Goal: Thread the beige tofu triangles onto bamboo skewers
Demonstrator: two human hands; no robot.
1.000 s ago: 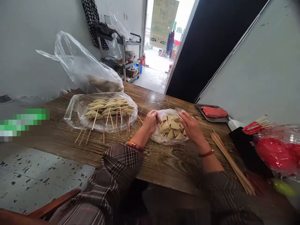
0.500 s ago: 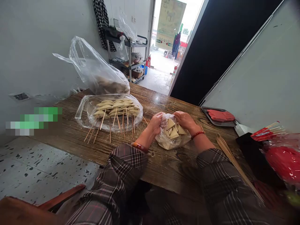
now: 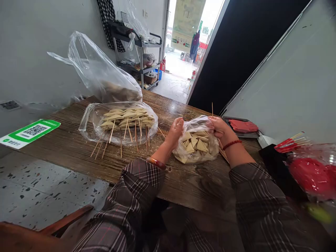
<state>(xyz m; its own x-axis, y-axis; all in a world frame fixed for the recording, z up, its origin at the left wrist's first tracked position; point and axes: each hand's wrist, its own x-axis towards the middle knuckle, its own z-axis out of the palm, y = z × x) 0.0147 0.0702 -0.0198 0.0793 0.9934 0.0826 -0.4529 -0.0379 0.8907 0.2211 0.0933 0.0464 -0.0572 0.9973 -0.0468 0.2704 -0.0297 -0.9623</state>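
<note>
The person's left hand (image 3: 174, 133) grips a clear plastic bag (image 3: 198, 121) of pale triangular pieces (image 3: 195, 142) at its ten o'clock, and the right hand (image 3: 219, 127) closes on it at two o'clock. A thin stick (image 3: 212, 109) rises by the right hand, whether held cannot be told. Between nine and ten o'clock from the bag, skewered pieces (image 3: 126, 113) lie on the wooden table (image 3: 194, 182).

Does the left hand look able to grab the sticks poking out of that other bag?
Probably, if it lets go: the left hand grips its bag, but nothing seems to block the sticks.
</note>
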